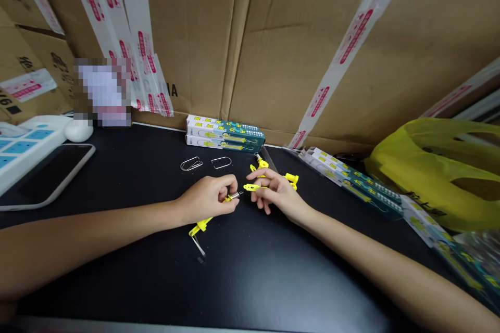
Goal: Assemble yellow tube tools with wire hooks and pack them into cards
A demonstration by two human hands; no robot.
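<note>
My left hand [213, 196] is closed around a yellow plastic piece with a silver metal tip [235, 195] and thin prongs at its end. Below that hand, a yellow part [202, 225] with a thin metal strip slants over the table; whether it joins the held piece is hidden. Between the thumb and fingers of my right hand [278, 193] is a small flat yellow plastic piece with slots [252, 187]. Its tip points left, close to the metal prongs but apart from them. Just behind the right hand lie more yellow plastic parts [291, 179], partly covered by it.
Two bent wire pieces, a left one [191, 164] and a right one [221, 162], lie on the black table [242, 276]. Printed boxes [224, 133] stand against the cardboard [304, 62]. More boxes [353, 183] and a yellow bag [410, 166] are right; a phone [47, 174] and power strip [29, 140] left.
</note>
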